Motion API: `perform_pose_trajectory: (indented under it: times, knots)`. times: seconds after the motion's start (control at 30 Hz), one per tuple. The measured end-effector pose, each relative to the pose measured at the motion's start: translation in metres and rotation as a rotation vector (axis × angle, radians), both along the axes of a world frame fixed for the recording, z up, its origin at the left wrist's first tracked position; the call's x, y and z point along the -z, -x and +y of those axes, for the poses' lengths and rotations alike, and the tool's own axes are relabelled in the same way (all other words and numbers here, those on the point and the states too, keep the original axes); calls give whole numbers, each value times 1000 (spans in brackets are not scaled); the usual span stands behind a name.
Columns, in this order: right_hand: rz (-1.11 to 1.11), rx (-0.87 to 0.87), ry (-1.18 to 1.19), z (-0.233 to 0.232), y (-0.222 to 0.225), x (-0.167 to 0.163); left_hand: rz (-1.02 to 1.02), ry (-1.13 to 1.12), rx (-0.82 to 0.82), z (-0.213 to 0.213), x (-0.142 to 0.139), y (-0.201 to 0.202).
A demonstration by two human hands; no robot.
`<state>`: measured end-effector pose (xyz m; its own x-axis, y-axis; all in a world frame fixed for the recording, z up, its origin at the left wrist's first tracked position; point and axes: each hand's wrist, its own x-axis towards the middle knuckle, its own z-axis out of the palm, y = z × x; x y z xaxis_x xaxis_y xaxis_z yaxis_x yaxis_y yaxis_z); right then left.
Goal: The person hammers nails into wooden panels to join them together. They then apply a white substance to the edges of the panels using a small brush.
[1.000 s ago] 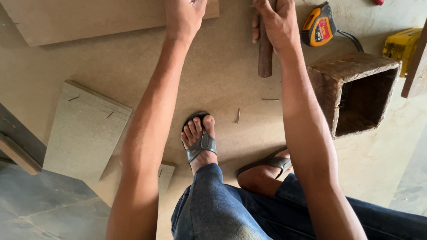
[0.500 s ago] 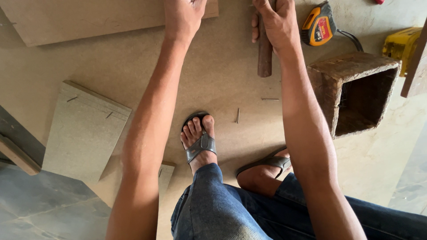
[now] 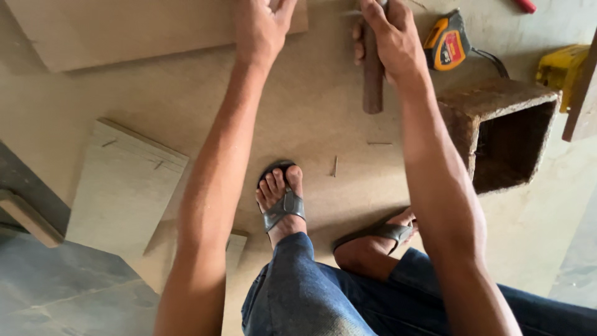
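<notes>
Overhead, the right hand (image 3: 393, 38) was wrapped tight round a brown wooden handle (image 3: 372, 74), fingers curled about its upper part; the handle ran nearly straight up the frame, its lower end free above the large fibreboard sheet (image 3: 311, 118). The tool's head lay past the top edge of the view, so its kind could not be told. The left hand (image 3: 261, 28) rested flat, palm down, fingers loosely spread and holding nothing, on the lower edge of a smaller board (image 3: 124, 31) lying on the sheet. The two hands sat near each other, not touching.

Just right of the right hand lay an orange and black tape measure (image 3: 449, 42), its dark strap trailing to the right. Below that stood a rough brown wooden box (image 3: 497, 134), tipped on its side with its dark opening turned toward the right. A yellow tool (image 3: 563, 68) sat at the right edge, and a red object (image 3: 525, 5) showed in the top corner.

Two loose nails (image 3: 336, 166) lay on the sheet between the handle and the left foot (image 3: 281, 194), which wore a grey sandal. A pale panel (image 3: 121, 186) lay to the left, partly over the sheet's edge. The person wore blue jeans (image 3: 311, 292).
</notes>
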<state>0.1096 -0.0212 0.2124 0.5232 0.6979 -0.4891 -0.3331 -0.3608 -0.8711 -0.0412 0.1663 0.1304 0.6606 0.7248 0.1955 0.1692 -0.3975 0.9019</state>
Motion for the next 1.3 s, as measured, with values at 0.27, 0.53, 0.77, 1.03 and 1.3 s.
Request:
perform_pose_trajectory:
  times: [0.27, 0.53, 0.77, 1.03, 1.3]
  knots:
    - [-929, -274, 128, -22, 30, -70, -63, -119, 21, 7, -28, -3]
    - [-1088, -391, 266, -42, 49, -148, -139, -61, 63, 4, -46, -5]
    - [-1045, -417, 307, -39, 58, -149, -114, -30, 57, 4, -48, -4]
    - [-1019, -352, 310, -34, 60, -147, -105, -154, 49, 5, -45, -5]
    - [-928, -469, 459, -22, 59, -122, -110, -204, 58, 9, -41, -7]
